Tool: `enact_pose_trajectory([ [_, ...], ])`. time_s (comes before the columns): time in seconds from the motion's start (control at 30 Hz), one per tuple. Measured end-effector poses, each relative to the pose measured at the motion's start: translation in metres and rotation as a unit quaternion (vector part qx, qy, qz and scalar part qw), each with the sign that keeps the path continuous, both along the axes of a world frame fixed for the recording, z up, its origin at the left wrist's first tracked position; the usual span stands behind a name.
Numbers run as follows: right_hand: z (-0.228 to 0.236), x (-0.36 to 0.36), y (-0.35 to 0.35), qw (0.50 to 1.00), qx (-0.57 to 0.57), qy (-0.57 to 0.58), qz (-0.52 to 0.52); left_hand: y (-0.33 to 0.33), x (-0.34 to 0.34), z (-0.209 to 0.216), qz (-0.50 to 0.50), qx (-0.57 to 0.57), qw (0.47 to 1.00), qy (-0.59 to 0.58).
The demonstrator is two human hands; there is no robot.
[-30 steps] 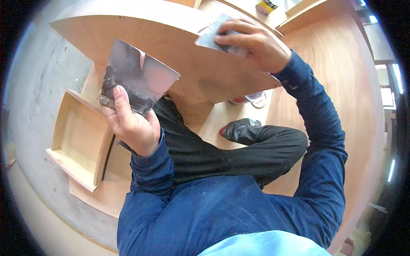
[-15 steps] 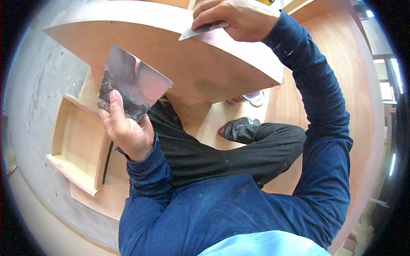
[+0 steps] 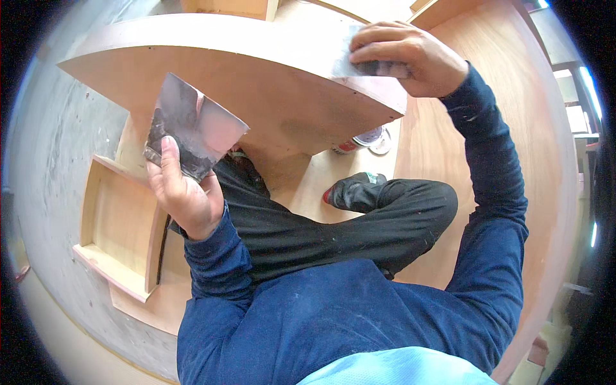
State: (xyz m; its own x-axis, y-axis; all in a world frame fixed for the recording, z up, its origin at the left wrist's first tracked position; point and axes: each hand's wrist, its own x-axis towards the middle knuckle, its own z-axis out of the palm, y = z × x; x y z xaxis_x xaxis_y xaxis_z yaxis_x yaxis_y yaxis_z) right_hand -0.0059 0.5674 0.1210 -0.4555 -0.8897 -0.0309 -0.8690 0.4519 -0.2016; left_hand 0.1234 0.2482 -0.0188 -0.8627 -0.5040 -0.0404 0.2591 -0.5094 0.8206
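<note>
My left hand (image 3: 186,200) pinches a flat metal putty plate (image 3: 176,131) by its lower corner, thumb on top. Dark smears cover part of the plate, and a pinkish lump of putty (image 3: 221,128) sits on its right side. Up at the right, my right hand (image 3: 417,56) is closed round a putty scraper (image 3: 344,58), whose thin blade lies against the pale curved edge of a wooden panel (image 3: 256,90). The fingers hide most of the scraper's handle.
Below the panel's right end stands a can (image 3: 350,145) with a round lid (image 3: 381,142) beside it. A small curved wooden frame (image 3: 122,221) lies at the left by the grey floor (image 3: 58,160). A tall wooden board (image 3: 500,96) rises on the right; my bent legs (image 3: 385,205) fill the middle.
My right hand has slid the scraper rightward along the curved edge, and its blade has turned flatter. The left hand with the plate stays nearly in place, while the view has shifted slightly.
</note>
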Motion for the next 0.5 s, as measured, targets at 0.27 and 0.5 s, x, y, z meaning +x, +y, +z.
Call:
enact_pose_trajectory([
  [0.27,-0.034,0.024,0.021,0.996,-0.066,0.054,0.015,0.002,-0.003,0.005,-0.018,0.039,0.999,0.029],
  [0.5,0.002,0.0,-0.028,0.996,-0.085,0.007,-0.002,-0.007,0.0,-0.002,-0.016,-0.021,0.999,0.04],
])
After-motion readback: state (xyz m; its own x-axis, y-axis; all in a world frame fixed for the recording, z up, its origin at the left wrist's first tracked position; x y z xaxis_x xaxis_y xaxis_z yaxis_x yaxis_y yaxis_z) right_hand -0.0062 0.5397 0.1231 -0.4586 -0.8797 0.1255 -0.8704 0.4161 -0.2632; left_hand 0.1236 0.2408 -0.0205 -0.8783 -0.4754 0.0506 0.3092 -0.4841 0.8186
